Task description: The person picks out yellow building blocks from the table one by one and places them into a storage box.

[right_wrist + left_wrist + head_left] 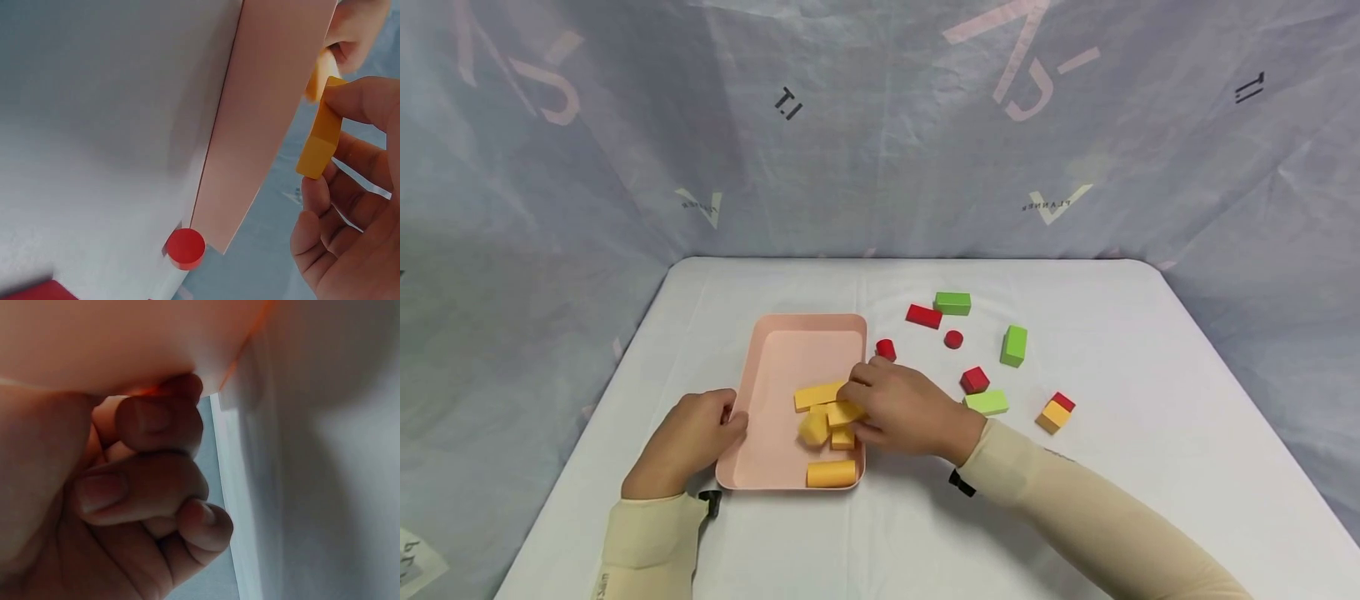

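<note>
The pink tray (797,354) lies on the table, its left edge gripped by my left hand (688,437). In the left wrist view, curled fingers (159,481) press against the tray's pink wall. Above the tray's right side, my right hand (917,408) pinches a yellow block (320,140) between thumb and fingers. Beneath and around it in the tray are several other yellow blocks, among them a long flat one (816,397), a many-sided one (814,430) and a half-round or cylindrical one (831,474) near the front wall. The right fingertips partly cover the pile in the head view.
Right of the tray lie a red cylinder (886,349), a red bar (924,317), a red disc (953,339) and a red cube (974,380). Green blocks (952,303) (1013,346) and a light green one (987,402) are nearby. Farther right, a yellow block (1053,417) touches a red one (1063,402).
</note>
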### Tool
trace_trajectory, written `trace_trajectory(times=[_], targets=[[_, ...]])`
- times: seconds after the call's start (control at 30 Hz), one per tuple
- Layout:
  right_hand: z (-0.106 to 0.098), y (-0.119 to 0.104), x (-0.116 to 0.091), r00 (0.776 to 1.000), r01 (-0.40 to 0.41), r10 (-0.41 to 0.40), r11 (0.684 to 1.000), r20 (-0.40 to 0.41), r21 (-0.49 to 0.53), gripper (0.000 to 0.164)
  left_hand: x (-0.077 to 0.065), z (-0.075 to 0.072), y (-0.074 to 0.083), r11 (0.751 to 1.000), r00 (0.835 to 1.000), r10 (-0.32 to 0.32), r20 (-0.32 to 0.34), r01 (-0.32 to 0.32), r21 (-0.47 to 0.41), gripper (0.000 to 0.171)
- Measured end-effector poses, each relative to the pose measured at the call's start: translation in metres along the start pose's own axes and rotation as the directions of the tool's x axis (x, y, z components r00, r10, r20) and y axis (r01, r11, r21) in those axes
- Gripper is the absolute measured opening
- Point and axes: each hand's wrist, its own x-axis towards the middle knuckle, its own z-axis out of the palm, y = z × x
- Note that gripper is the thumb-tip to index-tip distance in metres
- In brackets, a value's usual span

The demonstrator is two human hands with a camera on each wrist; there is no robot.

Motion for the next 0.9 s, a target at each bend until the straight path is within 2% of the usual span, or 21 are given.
trace_trajectory(times=[0.43, 0.9], targets=[[0.004, -0.009, 0.005, 0.999, -0.004, 0.004, 1.000, 0.050, 0.013, 0.033, 0.000, 0.001, 0.000, 1.000, 1.000, -0.023, 0.014, 0.023, -0.005, 0.020], [0.012, -0.014, 0.009, 0.997, -0.002, 0.000, 1.000, 0.080, 0.030, 0.035, 0.000, 0.000, 0.000, 1.000, 1.000, -0.005, -0.003, 0.005, 0.000, 0.022]])
